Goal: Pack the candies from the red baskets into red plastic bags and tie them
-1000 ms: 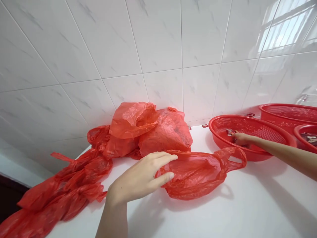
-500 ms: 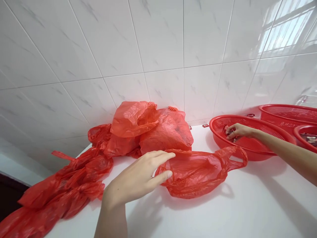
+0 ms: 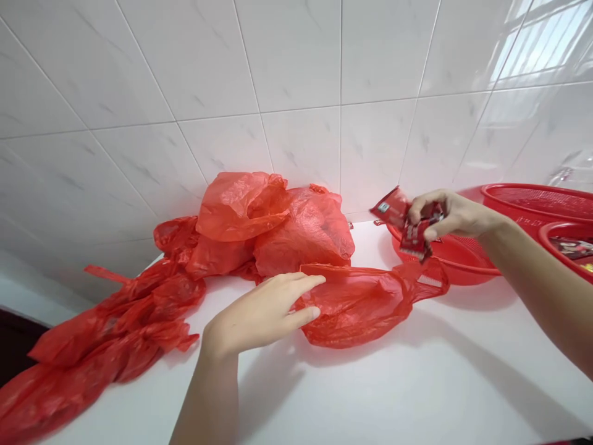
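My right hand (image 3: 451, 213) is raised above the near red basket and shut on several small red snack packets (image 3: 402, 219), which stick out to its left. My left hand (image 3: 259, 315) lies with fingers spread at the mouth of a flattened red plastic carrier bag (image 3: 356, 306), touching its rim. The fingers are apart and do not clearly grip the film. The bag lies on the white counter (image 3: 370, 383), its handle loop pointing right.
A heap of red plastic bags (image 3: 278, 228) stands against the white tiled wall (image 3: 296, 74), with more (image 3: 106, 315) trailing off the counter's left side. Several red mesh baskets (image 3: 537, 201) stand at right; one holds packets.
My right hand has lifted out of the near basket with packets in it, moving up and left. My left hand and the bag have barely moved; the view has tilted slightly.
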Demonstrator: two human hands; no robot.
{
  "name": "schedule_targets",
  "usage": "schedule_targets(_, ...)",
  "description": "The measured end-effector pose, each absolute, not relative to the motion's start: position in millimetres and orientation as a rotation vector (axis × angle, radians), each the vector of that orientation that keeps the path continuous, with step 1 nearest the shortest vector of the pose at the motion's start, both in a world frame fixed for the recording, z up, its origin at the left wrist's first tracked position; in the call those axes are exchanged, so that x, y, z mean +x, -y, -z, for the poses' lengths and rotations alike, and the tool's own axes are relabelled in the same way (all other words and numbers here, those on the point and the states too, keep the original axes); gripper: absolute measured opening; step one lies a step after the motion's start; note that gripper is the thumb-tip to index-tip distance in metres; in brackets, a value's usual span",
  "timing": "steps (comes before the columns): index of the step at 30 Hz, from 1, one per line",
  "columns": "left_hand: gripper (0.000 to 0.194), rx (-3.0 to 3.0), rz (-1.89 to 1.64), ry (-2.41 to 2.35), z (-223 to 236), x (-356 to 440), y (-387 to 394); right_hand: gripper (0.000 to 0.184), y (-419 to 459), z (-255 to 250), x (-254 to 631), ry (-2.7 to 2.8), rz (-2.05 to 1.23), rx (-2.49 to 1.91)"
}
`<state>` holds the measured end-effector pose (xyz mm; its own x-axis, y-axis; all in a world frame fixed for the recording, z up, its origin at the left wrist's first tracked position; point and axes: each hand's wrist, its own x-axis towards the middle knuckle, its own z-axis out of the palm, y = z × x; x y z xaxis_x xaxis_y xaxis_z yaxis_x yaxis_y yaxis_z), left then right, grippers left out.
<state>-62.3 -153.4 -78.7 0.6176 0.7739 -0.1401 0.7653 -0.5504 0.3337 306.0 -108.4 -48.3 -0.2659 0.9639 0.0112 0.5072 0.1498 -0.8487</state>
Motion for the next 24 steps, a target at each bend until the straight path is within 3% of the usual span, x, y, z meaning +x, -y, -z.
schedule_targets(3,0.05,2.458,0.014,-1.217,82.7,-59.0,150.2,0.023,123.1,48.8,254.5,2.364,-1.255,-1.074)
schedule_targets(6,0.036,2.449,0.049,-1.209,82.2,-57.5,148.5,0.005,130.2,66.6,209.9,2.734,-1.044,-1.007)
schedule_targets(9,0.033,2.462,0.036,-1.217,80.2,-57.2,147.5,0.018,128.3,91.4,185.7,2.943,-0.763,-1.164)
schedule_targets(15,0.045,2.452,0.039,-1.289,82.3,-59.1,146.0,0.021,120.7,117.6,185.0,2.954,-0.564,-1.34)
schedule_targets(19,0.049,2.439,0.049,-1.266,82.5,-56.9,146.0,0.018,120.9,120.1,189.7,2.928,-0.504,-1.303)
schedule_targets(23,0.041,2.446,0.051,-1.221,82.2,-51.4,145.7,0.004,122.3,122.3,191.8,2.851,-0.496,-1.493)
schedule_targets(24,0.038,2.449,0.06,-1.218,82.6,-49.6,145.5,0.011,122.8,123.3,192.4,2.835,-0.494,-1.532)
